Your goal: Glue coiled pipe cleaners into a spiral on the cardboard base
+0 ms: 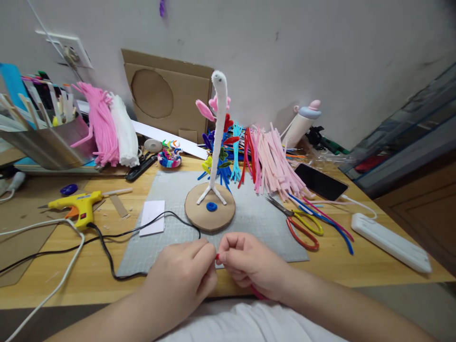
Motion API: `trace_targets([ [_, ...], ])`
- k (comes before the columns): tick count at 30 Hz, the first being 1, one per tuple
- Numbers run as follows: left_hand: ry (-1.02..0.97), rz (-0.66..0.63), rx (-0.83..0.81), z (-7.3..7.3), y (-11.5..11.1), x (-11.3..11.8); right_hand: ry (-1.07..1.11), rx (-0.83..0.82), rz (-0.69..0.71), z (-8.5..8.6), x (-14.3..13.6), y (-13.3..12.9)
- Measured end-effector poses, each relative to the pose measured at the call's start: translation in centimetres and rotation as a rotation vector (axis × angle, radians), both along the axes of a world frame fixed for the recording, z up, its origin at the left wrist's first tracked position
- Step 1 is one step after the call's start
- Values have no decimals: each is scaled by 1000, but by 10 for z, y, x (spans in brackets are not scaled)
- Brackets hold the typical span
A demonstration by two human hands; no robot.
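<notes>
Close together at the table's front edge, my left hand (pixel 187 268) and my right hand (pixel 251 261) are both closed. A red pipe cleaner (pixel 217 256) shows as a small bit between their fingertips; a reddish length of it hangs under my right palm, and the rest is hidden by my fingers. Just beyond stands a white fuzzy stem (pixel 218 133) on a round cardboard base (pixel 210 223), with two splayed feet. Pink, red, green and yellow fuzzy shapes show around the stem. A blue coil (pixel 211 206) lies on the base between the feet.
A grey cutting mat (pixel 249 228) lies under the base. Orange-and-yellow-handled scissors (pixel 299 223) lie right, near a phone (pixel 320 182) and a white power strip (pixel 392 243). Left are a yellow glue gun (pixel 80 205) with trailing cables and a white card (pixel 152 217). Pipe cleaner bundles (pixel 270 161) lie behind.
</notes>
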State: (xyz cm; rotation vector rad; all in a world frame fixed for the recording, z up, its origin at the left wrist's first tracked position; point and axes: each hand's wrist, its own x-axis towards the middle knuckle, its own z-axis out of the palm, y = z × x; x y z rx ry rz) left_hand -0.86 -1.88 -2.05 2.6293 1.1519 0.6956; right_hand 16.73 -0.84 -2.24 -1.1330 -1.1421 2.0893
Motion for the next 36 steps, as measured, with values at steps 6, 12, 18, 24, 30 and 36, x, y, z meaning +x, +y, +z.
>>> trace_targets([
  [6, -313, 176, -952, 3, 6, 8, -413, 1317, 317, 0, 13, 8],
  [12, -450, 148, -1202, -1, 14, 3, -426, 1220, 214, -2, 15, 15],
  [18, -165, 69, -411, -2, 6, -5, -189, 359, -23, -1, 3, 15],
  [24, -78, 95, -216, -3, 2, -1, -224, 398, 23, -3, 1, 10],
  [30, -300, 203, -985, -5, 9, 4, -561, 1603, 368, -1, 16, 6],
  [36, -349, 161, -1220, -13, 15, -2, -495, 1403, 291, -8, 16, 5],
])
